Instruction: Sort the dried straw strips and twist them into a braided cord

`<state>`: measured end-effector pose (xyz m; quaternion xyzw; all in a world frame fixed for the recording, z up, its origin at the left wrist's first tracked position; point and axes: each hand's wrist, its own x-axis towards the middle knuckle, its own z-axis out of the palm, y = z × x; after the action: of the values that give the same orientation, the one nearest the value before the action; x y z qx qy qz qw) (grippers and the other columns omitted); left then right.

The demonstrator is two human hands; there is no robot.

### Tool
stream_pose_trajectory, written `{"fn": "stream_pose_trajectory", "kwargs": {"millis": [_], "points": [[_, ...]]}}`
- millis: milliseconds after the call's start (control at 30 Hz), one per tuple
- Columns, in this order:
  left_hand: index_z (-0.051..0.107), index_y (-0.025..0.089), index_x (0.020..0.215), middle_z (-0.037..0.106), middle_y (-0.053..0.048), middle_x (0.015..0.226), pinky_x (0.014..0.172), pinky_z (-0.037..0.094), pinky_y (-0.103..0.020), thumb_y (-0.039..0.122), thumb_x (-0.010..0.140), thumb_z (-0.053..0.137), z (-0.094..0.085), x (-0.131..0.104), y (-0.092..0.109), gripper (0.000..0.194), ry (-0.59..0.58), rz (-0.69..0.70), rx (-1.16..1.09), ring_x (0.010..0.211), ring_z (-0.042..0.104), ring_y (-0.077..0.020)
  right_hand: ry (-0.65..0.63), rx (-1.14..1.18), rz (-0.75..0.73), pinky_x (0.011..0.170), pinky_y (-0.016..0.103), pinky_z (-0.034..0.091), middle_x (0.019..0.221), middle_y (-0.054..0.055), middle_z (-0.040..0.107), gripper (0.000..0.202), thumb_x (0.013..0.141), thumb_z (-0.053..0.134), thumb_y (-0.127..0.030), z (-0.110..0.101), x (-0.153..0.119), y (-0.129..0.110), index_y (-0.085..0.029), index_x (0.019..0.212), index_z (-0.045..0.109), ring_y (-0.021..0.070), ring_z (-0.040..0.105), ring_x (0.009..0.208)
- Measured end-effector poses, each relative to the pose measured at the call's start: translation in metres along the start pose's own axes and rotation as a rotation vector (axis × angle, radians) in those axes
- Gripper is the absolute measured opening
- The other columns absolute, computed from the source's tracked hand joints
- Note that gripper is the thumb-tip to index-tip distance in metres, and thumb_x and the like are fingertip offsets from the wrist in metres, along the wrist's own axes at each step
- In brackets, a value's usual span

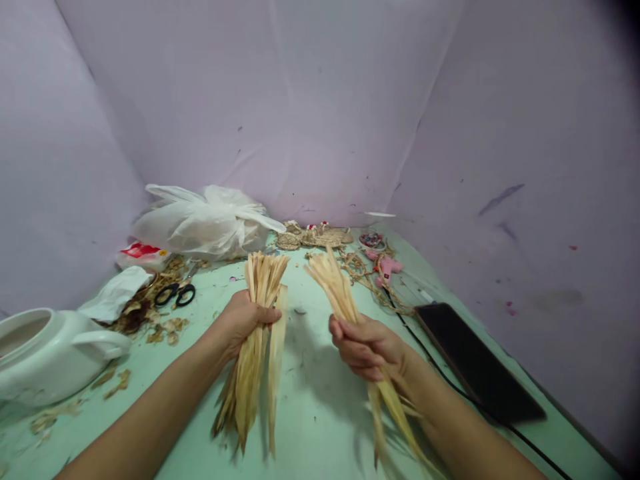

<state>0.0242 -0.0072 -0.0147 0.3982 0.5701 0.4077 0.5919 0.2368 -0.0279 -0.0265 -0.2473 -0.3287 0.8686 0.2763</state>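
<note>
My left hand (250, 321) is closed around a bundle of dried husk strips (265, 275), its trimmed ends up and its darker tips hanging toward the table. One pale strip (278, 373) hangs slightly apart on the bundle's right side, by the thumb. To the right, my right hand (367, 347) grips a second, thinner bundle of husk strips (333, 280), which fans out at the top; its long ends trail down below the wrist. The two bundles are apart, both held above the pale green table (310, 427).
At the left are a white teapot (60, 353), black-handled scissors (175, 295), husk scraps (170, 327) and a white plastic bag (210, 223). Woven pieces (325, 237) lie at the back. A pink glue gun (387, 267), a black cable (425, 350) and a dark tablet-like slab (475, 363) are at the right.
</note>
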Motion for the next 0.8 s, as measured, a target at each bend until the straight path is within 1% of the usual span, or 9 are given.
{"fn": "stream_pose_trajectory", "kwargs": {"millis": [33,67,100,200,267,433,633,700,800], "points": [[0.054,0.012,0.058,0.051,0.001,0.043,0.041,0.037,-0.023,0.013,0.042,0.068,0.0,-0.001,0.001,0.021,-0.008,-0.016,-0.011,0.039,0.046,-0.012,-0.039,0.012,0.007,0.027,0.013,0.016,0.037,-0.01,0.036,0.024,0.064,0.066,-0.036,0.0,-0.003,-0.003,-0.016,0.07,0.055,0.0004,0.016,0.027],[0.054,0.012,0.058,0.051,0.001,0.043,0.042,0.037,-0.024,0.013,0.041,0.068,0.001,-0.002,0.002,0.022,-0.024,-0.036,-0.03,0.039,0.047,-0.0126,-0.031,0.016,-0.004,0.027,0.012,0.014,0.038,-0.01,0.035,0.025,0.063,0.067,-0.037,-0.001,-0.003,-0.004,-0.016,0.067,0.052,0.0002,0.015,0.028],[0.055,0.011,0.059,0.052,0.001,0.043,0.043,0.038,-0.025,0.012,0.041,0.068,0.002,-0.003,0.002,0.023,-0.043,-0.053,-0.054,0.04,0.048,-0.0135,0.027,0.005,-0.037,0.028,0.012,0.014,0.04,-0.01,0.036,0.028,0.061,0.068,-0.037,0.0,-0.001,-0.003,-0.016,0.064,0.05,0.0001,0.017,0.03],[0.058,0.01,0.064,0.054,-0.001,0.046,0.046,0.041,-0.027,0.012,0.04,0.068,0.012,-0.008,-0.004,0.026,-0.115,-0.075,-0.115,0.044,0.051,-0.0155,0.353,-0.101,-0.184,0.029,0.012,0.019,0.046,-0.008,0.038,0.035,0.053,0.074,-0.034,0.004,0.015,0.01,-0.016,0.06,0.045,0.0007,0.026,0.035],[0.06,0.009,0.067,0.056,-0.002,0.048,0.048,0.042,-0.028,0.012,0.04,0.068,0.019,-0.012,-0.009,0.028,-0.156,-0.07,-0.141,0.046,0.053,-0.0162,0.467,-0.163,-0.203,0.028,0.013,0.019,0.042,-0.01,0.034,0.036,0.05,0.075,-0.032,0.009,0.027,0.022,-0.016,0.066,0.047,0.0014,0.024,0.034],[0.062,0.01,0.069,0.059,-0.003,0.052,0.051,0.044,-0.029,0.011,0.044,0.065,0.029,-0.015,-0.016,0.025,-0.198,-0.045,-0.17,0.049,0.054,-0.0169,0.445,-0.221,-0.222,0.027,0.015,0.023,0.044,-0.008,0.043,0.035,0.048,0.075,-0.03,0.014,0.035,0.035,-0.013,0.071,0.053,0.0015,0.026,0.033],[0.054,0.012,0.054,0.051,0.002,0.042,0.041,0.035,-0.021,0.012,0.046,0.064,0.023,-0.011,-0.012,0.013,-0.046,0.004,-0.078,0.039,0.044,-0.0096,0.519,-0.221,-0.275,0.028,0.015,0.024,0.037,-0.01,0.034,0.026,0.053,0.07,-0.027,0.009,0.034,0.033,-0.014,0.065,0.052,0.0022,0.027,0.031],[0.056,0.012,0.057,0.052,0.002,0.043,0.041,0.034,-0.02,0.013,0.046,0.065,0.024,-0.012,-0.012,0.014,-0.067,0.031,-0.061,0.04,0.044,-0.009,0.536,-0.254,-0.273,0.028,0.016,0.025,0.039,-0.009,0.038,0.028,0.051,0.071,-0.027,0.01,0.035,0.034,-0.014,0.067,0.052,0.0025,0.028,0.031],[0.06,0.01,0.066,0.056,0.0,0.049,0.044,0.038,-0.022,0.013,0.046,0.065,0.029,-0.016,-0.013,0.02,-0.165,0.059,-0.081,0.044,0.048,-0.0109,0.531,-0.315,-0.271,0.029,0.017,0.026,0.043,-0.007,0.044,0.027,0.05,0.071,-0.027,0.012,0.036,0.035,-0.014,0.065,0.052,0.0031,0.03,0.032]]}}
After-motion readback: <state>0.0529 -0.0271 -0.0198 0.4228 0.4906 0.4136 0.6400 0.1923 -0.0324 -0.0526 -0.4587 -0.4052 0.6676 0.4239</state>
